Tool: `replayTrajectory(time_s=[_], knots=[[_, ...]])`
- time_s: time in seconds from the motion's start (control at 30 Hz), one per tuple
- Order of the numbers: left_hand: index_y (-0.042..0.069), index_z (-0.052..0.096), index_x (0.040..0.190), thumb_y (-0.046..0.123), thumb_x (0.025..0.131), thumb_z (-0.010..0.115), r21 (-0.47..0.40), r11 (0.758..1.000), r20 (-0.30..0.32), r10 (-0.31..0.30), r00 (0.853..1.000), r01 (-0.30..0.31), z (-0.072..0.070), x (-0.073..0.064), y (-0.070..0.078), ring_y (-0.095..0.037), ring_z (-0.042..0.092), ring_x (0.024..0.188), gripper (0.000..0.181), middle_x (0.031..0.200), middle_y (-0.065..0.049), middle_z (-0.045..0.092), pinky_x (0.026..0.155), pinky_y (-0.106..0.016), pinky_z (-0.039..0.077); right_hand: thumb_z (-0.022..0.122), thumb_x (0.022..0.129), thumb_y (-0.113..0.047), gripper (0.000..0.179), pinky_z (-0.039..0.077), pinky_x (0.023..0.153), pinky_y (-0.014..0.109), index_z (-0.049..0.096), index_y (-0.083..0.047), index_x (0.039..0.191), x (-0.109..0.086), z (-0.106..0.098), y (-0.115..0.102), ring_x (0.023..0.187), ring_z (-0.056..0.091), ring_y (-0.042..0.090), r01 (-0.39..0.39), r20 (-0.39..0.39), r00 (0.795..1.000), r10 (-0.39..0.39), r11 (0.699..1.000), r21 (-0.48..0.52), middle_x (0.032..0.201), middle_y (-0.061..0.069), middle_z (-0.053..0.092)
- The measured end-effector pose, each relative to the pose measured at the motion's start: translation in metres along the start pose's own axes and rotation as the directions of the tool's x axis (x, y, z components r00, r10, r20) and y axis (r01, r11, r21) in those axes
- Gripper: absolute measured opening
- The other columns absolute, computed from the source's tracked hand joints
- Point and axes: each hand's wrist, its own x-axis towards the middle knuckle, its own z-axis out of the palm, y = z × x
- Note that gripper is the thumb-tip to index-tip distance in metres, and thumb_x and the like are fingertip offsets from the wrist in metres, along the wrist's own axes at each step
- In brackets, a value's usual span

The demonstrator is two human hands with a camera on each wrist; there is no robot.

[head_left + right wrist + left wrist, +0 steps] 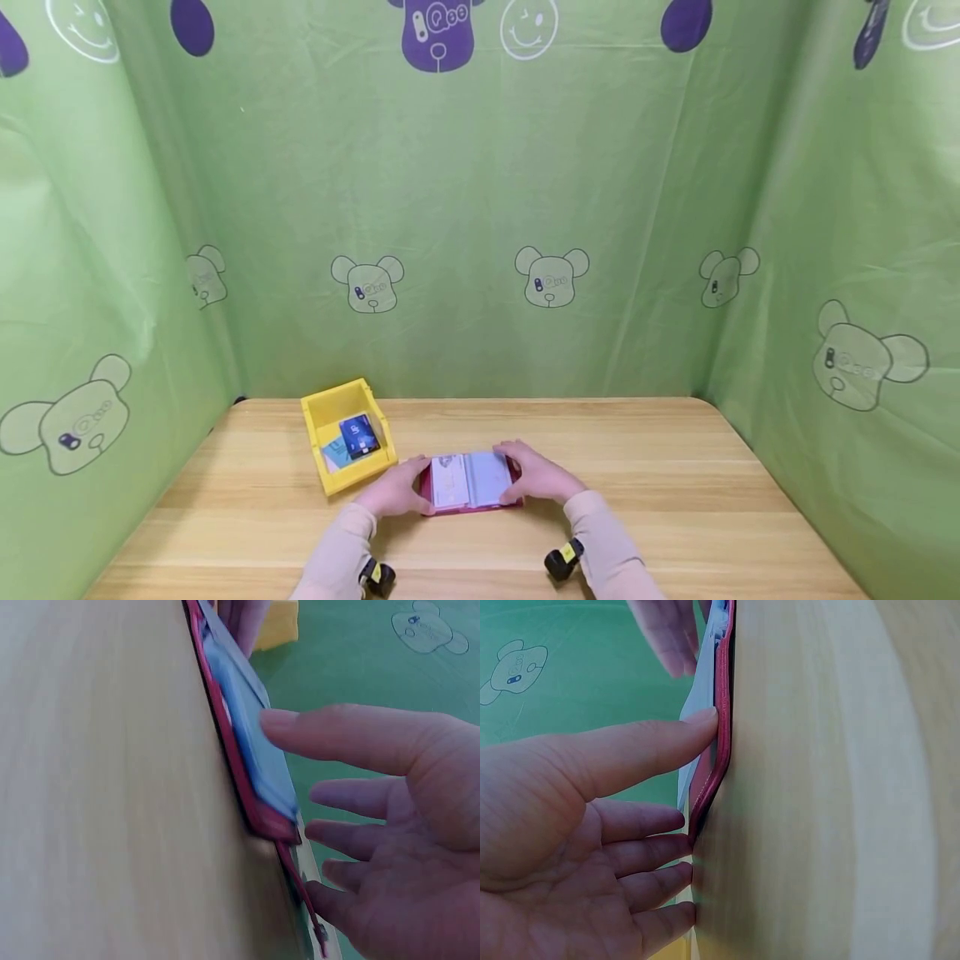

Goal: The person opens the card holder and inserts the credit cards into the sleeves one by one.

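Note:
An open red passport holder lies flat on the wooden table. Inside it, a booklet shows a printed page on the left and a pale blue page on the right. My left hand is at its left edge. In the left wrist view the thumb touches the red cover's near edge, and the fairly straight fingers reach the table by its side. My right hand is at the right end, thumb over the pale page, fingers spread loosely apart. A thin red strap sticks out below that end.
At the back left stands a yellow bin. A dark blue card and a light blue card lie inside it. Green curtains enclose the table at the back and both sides.

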Motion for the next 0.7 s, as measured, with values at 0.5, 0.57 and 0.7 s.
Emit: replayTrajectory(time_s=[0.5, 0.57, 0.7], knots=[[-0.005, 0.039, 0.144, 0.017, 0.074, 0.081, -0.026, 1.0, -0.002, -0.018, 1.0, 0.018, 0.0004, -0.0008, -0.0003, -0.047, 0.036, 0.139, 0.085, 0.15, -0.028, 0.038, 0.116, -0.059, 0.029, 0.081, 0.06, -0.004, 0.095, 0.013, 0.12, 0.062, 0.039, 0.003, 0.145, -0.0077, -0.0094, 0.0015, 0.147, 0.015, 0.046, -0.083, 0.081, 0.992, 0.092, 0.991, -0.1, 0.158, 0.025, 0.026], [-0.005, 0.039, 0.144, 0.017, 0.075, 0.08, -0.043, 0.999, -0.004, -0.023, 1.0, 0.022, -0.0002, -0.0005, -0.0004, -0.046, 0.037, 0.138, 0.084, 0.15, -0.028, 0.039, 0.116, -0.06, 0.029, 0.081, 0.06, -0.004, 0.095, 0.014, 0.12, 0.062, 0.039, 0.003, 0.145, -0.0071, -0.009, 0.0021, 0.147, 0.016, 0.046, -0.085, 0.078, 0.993, 0.093, 0.991, -0.102, 0.158, 0.024, 0.027], [-0.004, 0.041, 0.144, 0.016, 0.077, 0.078, -0.103, 0.995, -0.005, -0.011, 1.0, 0.01, -0.0069, -0.0035, 0.0017, -0.047, 0.04, 0.136, 0.079, 0.147, -0.027, 0.044, 0.114, -0.063, 0.03, 0.081, 0.061, -0.004, 0.095, 0.014, 0.12, 0.062, 0.038, 0.003, 0.146, -0.0071, -0.0078, 0.0031, 0.147, 0.016, 0.046, -0.094, 0.076, 0.992, 0.102, 0.991, -0.099, 0.158, 0.024, 0.026]])
